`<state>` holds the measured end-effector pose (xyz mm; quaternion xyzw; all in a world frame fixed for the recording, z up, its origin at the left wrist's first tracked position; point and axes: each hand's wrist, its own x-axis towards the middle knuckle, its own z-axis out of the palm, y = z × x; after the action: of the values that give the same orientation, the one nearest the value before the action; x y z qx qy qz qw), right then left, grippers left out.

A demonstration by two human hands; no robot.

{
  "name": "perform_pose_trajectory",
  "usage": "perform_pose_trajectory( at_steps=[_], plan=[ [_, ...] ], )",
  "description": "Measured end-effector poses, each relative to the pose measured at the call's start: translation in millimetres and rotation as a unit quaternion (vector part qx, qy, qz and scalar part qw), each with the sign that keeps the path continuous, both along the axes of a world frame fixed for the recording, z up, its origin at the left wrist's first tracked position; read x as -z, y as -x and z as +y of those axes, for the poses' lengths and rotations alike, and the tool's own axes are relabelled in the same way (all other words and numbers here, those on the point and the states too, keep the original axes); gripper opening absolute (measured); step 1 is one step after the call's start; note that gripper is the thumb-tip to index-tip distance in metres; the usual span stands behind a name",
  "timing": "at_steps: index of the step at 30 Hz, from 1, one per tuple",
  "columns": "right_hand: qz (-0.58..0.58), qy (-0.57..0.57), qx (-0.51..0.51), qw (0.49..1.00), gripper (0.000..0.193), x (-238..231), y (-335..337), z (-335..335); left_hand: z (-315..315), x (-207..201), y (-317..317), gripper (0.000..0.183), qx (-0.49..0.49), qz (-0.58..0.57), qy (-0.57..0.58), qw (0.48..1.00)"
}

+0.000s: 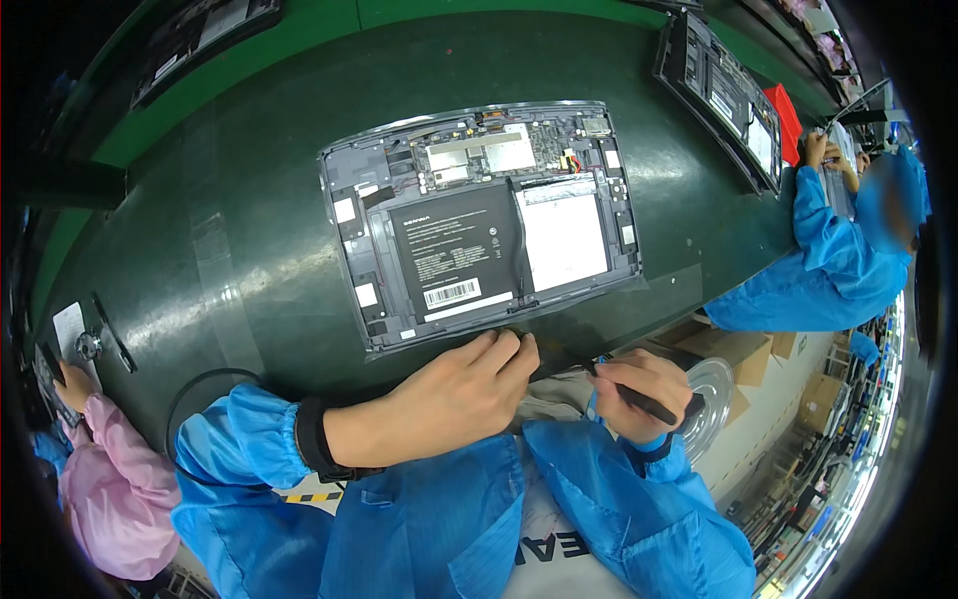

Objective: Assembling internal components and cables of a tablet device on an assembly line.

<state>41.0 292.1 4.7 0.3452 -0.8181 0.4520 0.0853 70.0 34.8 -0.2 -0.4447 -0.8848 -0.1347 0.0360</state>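
Working along the near edge of the opened tablet (481,225), the left hand (454,394) rests its fingertips on that edge, fingers curled and holding nothing visible. The right hand (639,389) is closed around a dark pen-like tool (631,391), tip pointing toward the left hand. The step in hand appears to be work at the lower edge of the case, just beyond the fingertips. The next move likely calls for steady pressure from the left hand and a precise tool tip at the seam. The tablet lies flat on the green worktop (239,250), directly ahead of both hands, its black battery (454,255) facing up.
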Motion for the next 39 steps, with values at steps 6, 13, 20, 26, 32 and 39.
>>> perform_pose_trajectory(
  at_steps=[6, 13, 20, 26, 32, 39],
  plan=[
    [-0.151, 0.175, 0.078, 0.97, 0.029, 7.3, 22.0, 18.2, -23.1, -14.2, 21.6, 0.039, 0.03, 0.036, -0.056, 0.997],
    [-0.131, 0.139, -0.012, 0.981, 0.029, 7.4, 91.7, 5.8, -52.7, -21.8, 60.1, 0.048, -0.066, 0.013, -0.046, 0.997],
    [-0.145, 0.08, -0.024, 0.986, 0.025, 11.6, 105.0, -6.6, -53.0, -20.2, 63.9, 0.045, -0.054, 0.021, -0.059, 0.997],
    [-0.136, 0.077, -0.018, 0.988, 0.026, 10.4, 105.2, -11.8, -57.4, -13.2, 69.2, 0.044, -0.042, -0.009, -0.084, 0.996],
    [-0.116, 0.032, -0.03, 0.992, 0.026, 9.3, 103.8, -17.2, -57.2, -10.3, 69.8, 0.042, -0.037, -0.003, -0.077, 0.996],
    [-0.102, -0.014, -0.015, 0.995, 0.025, 10.9, 97.8, -16.2, -53.6, -9.2, 68.5, 0.043, -0.029, -0.004, -0.083, 0.996]
  ],
)
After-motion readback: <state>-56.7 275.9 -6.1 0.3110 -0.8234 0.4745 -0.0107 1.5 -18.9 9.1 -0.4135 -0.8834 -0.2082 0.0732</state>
